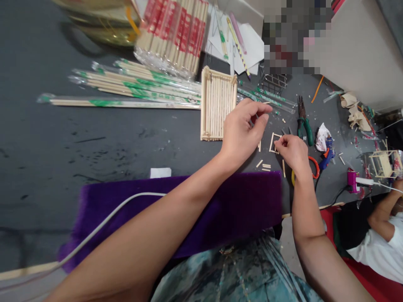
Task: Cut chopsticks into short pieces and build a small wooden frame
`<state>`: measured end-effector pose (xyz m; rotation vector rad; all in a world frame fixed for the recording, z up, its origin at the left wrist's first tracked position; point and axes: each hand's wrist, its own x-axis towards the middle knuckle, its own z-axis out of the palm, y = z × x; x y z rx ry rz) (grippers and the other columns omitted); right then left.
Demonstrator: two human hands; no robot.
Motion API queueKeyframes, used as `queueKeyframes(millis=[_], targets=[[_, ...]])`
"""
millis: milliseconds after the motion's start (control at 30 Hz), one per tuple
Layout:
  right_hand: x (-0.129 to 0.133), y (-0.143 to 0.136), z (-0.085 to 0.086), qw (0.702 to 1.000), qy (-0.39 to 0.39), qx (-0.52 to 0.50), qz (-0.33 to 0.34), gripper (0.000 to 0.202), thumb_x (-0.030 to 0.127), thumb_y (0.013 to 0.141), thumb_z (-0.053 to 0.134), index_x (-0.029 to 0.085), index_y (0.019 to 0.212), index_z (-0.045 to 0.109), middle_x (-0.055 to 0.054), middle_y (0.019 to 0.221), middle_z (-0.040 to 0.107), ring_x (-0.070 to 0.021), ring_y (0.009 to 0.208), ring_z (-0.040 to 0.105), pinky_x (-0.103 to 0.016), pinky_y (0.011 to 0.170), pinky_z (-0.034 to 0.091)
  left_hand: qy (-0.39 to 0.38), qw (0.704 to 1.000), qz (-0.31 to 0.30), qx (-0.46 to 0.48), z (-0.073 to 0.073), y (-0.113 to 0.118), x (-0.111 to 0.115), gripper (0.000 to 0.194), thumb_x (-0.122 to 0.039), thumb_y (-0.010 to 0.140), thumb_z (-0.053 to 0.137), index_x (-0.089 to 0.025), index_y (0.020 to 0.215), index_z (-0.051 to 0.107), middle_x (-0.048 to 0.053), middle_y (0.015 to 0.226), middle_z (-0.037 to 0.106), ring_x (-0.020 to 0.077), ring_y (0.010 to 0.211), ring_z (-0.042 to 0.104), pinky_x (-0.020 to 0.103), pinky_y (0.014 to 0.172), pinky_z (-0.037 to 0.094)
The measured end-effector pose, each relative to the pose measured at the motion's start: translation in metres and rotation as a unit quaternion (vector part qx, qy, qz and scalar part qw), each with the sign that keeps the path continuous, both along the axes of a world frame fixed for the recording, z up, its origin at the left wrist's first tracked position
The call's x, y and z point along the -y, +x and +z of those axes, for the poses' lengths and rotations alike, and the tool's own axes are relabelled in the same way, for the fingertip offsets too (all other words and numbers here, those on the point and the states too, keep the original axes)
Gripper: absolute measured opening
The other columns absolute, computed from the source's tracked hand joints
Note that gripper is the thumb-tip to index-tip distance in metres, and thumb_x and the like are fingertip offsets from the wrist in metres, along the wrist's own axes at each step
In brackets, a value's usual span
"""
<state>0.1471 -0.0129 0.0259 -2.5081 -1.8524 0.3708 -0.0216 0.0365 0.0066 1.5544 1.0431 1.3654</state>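
Observation:
My left hand (242,132) is over the right edge of a tray of pale sticks (219,105). Its thumb and fingers are drawn together in a pinch; whatever lies between them is too small to make out. A short stick shows just above the fingertips. To the right, my right hand (293,150) pinches the right side of a small square frame of thin sticks (271,143), which lies on the dark table (176,155). Several short stick pieces (266,165) lie below, between the hands.
Bagged sticks (126,102) and a red-printed pack (176,33) lie at the upper left. Green-handled pliers (305,126), orange-handled scissors (315,167) and a blue glue gun (327,159) are at right. Purple cloth (248,201) lies nearest me. Another person (380,239) sits at far right.

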Motion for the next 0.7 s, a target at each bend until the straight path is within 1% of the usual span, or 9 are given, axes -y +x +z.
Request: queueKeyframes(millis=[267, 567, 700], targets=[[0.0007, 0.0000, -0.0012, 1.000, 0.015, -0.006, 0.004, 0.024, 0.032, 0.087, 0.058, 0.022, 0.067, 0.066, -0.002, 0.068, 0.066, -0.0173, 0.065, 0.056, -0.029, 0.061, 0.031, 0.003, 1.000, 0.001, 0.001, -0.0006, 0.0006, 0.0001, 0.018, -0.017, 0.092, 0.058, -0.024, 0.099, 0.072, 0.004, 0.091, 0.069, 0.0186, 0.080, 0.064, 0.035, 0.073, 0.058], [0.0000, -0.0015, 0.0009, 1.000, 0.004, -0.002, -0.002, 0.022, 0.029, 0.088, 0.059, 0.022, 0.068, 0.066, -0.002, 0.067, 0.066, -0.0182, 0.067, 0.058, -0.029, 0.062, 0.032, 0.000, 1.000, -0.004, 0.006, -0.0002, 0.0003, 0.0003, 0.019, -0.017, 0.092, 0.057, -0.025, 0.099, 0.072, 0.003, 0.091, 0.069, 0.0192, 0.083, 0.065, 0.035, 0.075, 0.058], [0.0002, -0.0014, 0.0008, 1.000, 0.011, -0.003, 0.006, 0.022, 0.029, 0.088, 0.060, 0.022, 0.067, 0.065, -0.002, 0.067, 0.065, -0.0179, 0.066, 0.057, -0.029, 0.062, 0.033, 0.002, 1.000, -0.005, 0.009, -0.0003, 0.0003, 0.0001, 0.018, -0.018, 0.092, 0.058, -0.025, 0.099, 0.072, 0.004, 0.091, 0.069, 0.0192, 0.083, 0.065, 0.034, 0.074, 0.058]])
